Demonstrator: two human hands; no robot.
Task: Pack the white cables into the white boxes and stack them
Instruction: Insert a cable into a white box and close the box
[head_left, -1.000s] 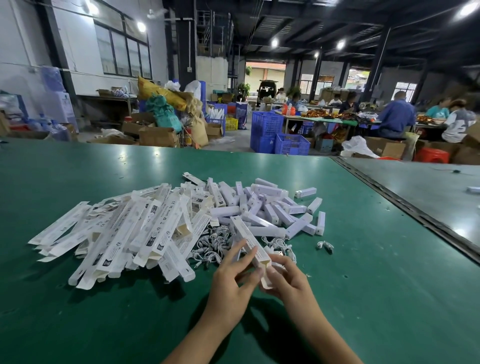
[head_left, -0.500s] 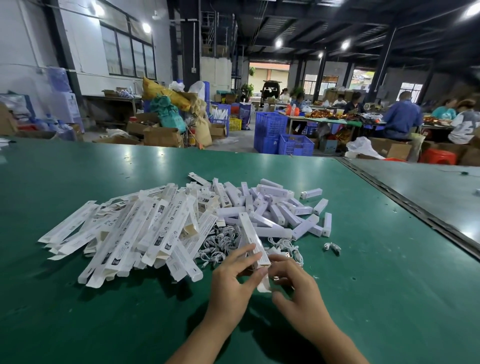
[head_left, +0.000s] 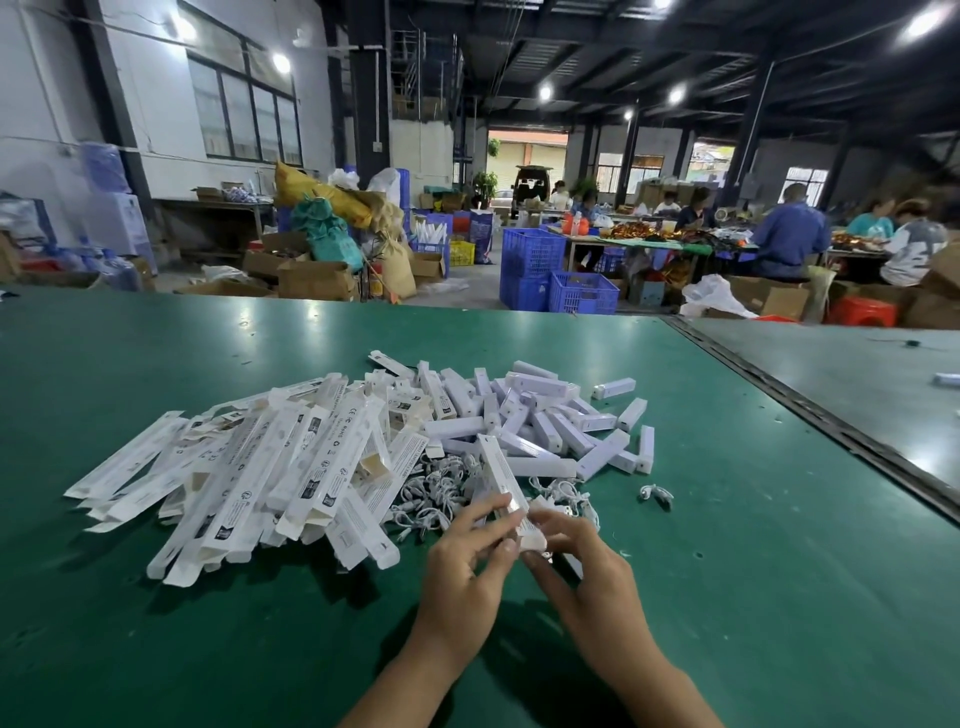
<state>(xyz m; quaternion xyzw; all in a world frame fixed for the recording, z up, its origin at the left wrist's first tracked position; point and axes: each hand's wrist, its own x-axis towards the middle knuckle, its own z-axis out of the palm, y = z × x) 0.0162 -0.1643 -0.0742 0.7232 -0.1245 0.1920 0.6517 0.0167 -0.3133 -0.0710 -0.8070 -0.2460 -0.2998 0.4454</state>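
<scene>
Green surface (head_left: 727, 597) carries flat boxes, packed boxes and loose white cables (head_left: 436, 483). Both hands pinch one white box (head_left: 501, 475), left hand (head_left: 462, 566) on its side, right hand (head_left: 587, 566) at the near end; its long axis points away.

On the table (head_left: 156, 649) directly before you, your left hand (head_left: 460, 577) and right hand (head_left: 587, 577) meet side by side at the near end of one long box (head_left: 501, 480), which slants away from you over the tangle of cables (head_left: 436, 493). To the left of the cables lies the heap of flat, unfolded boxes (head_left: 249, 467); behind and to the right of them lies the pile of closed boxes (head_left: 545, 421), with one loose cable (head_left: 655, 492) apart at the right. A second table (head_left: 857, 374) adjoins yours on the right, and crates (head_left: 550, 270) stand on the floor beyond the far edge.
</scene>
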